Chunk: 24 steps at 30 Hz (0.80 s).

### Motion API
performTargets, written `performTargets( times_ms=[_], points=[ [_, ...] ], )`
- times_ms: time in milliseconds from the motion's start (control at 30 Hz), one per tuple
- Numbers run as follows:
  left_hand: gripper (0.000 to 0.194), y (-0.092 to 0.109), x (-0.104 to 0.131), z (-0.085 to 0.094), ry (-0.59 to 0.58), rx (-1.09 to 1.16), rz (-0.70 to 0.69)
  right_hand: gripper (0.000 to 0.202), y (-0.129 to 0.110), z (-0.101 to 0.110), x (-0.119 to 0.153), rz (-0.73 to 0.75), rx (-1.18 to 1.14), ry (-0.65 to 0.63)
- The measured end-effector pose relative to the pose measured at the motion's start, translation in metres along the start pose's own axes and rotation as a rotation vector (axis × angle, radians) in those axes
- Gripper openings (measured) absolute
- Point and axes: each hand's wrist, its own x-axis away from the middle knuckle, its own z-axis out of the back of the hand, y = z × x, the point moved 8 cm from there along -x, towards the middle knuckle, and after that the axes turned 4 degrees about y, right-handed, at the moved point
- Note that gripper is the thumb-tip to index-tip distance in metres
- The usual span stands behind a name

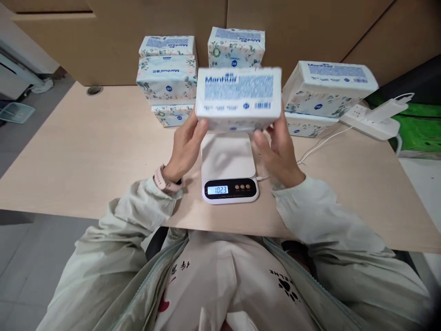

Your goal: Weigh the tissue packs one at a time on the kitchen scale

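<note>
Between my two hands is a pack of tissues (239, 99), white with a blue printed panel, raised above a white digital scale (227, 158). My left hand (186, 147) is closed on the pack's left end, thumb at its lower front corner. On the right end, my right hand (279, 149) grips it, fingers partly hidden behind the pack. The scale's lit display (218, 190) reads 102.3. The pack covers the back edge of the scale from view.
Stacked tissue packs (167, 80) stand at the back left, another stack (236, 48) at the back middle, and a third (329, 89) at the right. A power strip (370, 122) with a white cable lies beyond. Cardboard boxes (172, 20) line the back of the table (86, 161).
</note>
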Motion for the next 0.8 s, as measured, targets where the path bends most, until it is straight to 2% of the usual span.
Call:
performTargets(
  times_ms=[100,233,333,433,500,567,667,733,800],
  points=[
    [0.067,-0.017,-0.046,-0.012,0.065,-0.041,-0.084,0.073,0.017,0.004,-0.043,0.084,0.068,0.146],
    [0.068,-0.047,-0.086,-0.034,0.097,-0.081,-0.168,0.067,0.057,-0.002,-0.082,0.034,0.139,0.213],
    [0.059,-0.073,-0.099,-0.04,0.125,-0.129,-0.174,0.068,0.077,-0.006,-0.092,0.006,0.205,0.248],
    [0.057,-0.095,-0.103,-0.035,0.178,-0.241,-0.163,0.065,0.087,-0.007,-0.09,-0.025,0.27,0.276],
    [0.061,-0.101,-0.104,-0.031,0.181,-0.296,-0.159,0.059,0.092,-0.008,-0.087,-0.055,0.299,0.278],
    [0.066,-0.1,-0.1,-0.028,0.151,-0.313,-0.147,0.056,0.097,-0.008,-0.084,-0.083,0.297,0.267],
    [0.069,-0.081,-0.086,-0.018,0.117,-0.297,-0.135,0.057,0.096,-0.004,-0.081,-0.099,0.283,0.275],
    [0.065,-0.063,-0.075,0.004,0.164,-0.291,-0.162,0.053,0.082,0.005,-0.078,-0.078,0.243,0.338],
    [0.056,-0.046,-0.065,0.043,0.308,-0.307,-0.21,0.048,0.057,0.012,-0.076,-0.044,0.149,0.385]
  ],
)
